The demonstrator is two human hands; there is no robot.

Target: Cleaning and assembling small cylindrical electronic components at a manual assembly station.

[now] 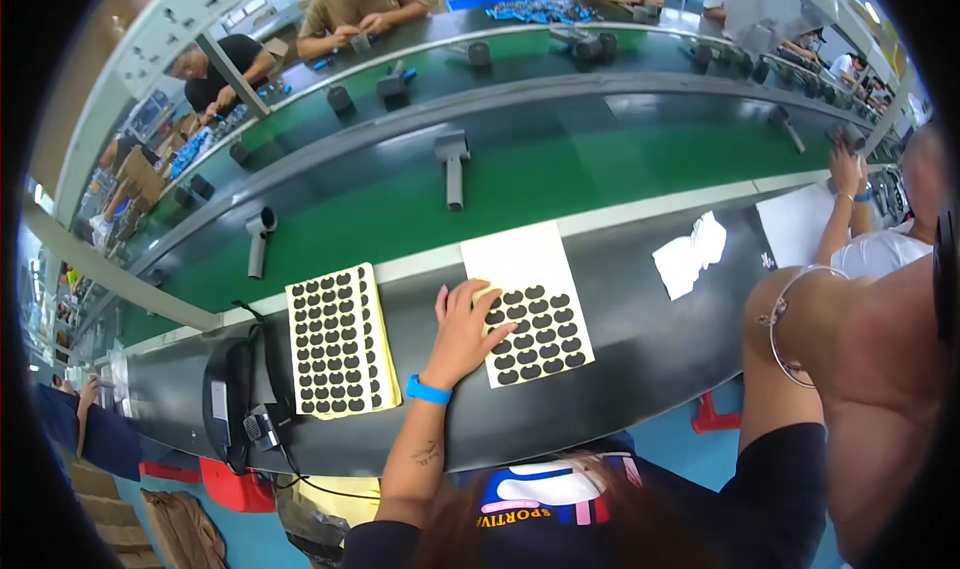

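Note:
My left hand (463,331), with a blue band at the wrist, lies on a pale sheet of black rounded stickers (540,334). Its fingers are spread and nothing shows in its grip. Bare backing makes up the sheet's upper part, while several rows of stickers fill the lower part. To the left lies a stack of similar yellowish sheets (335,344), its top one full of stickers. My right arm (870,399) is bent up close at the right edge, blurred, with a thin bracelet (775,319) hanging from it; the fingers of that hand are hidden.
A green conveyor (360,199) runs beyond the dark table, carrying grey hair-dryer-shaped housings (454,174). Crumpled white paper (690,257) lies right of the sheet. A black strap (228,409) and a small cabled device (265,427) sit at left. A co-worker's hands (848,169) are at far right.

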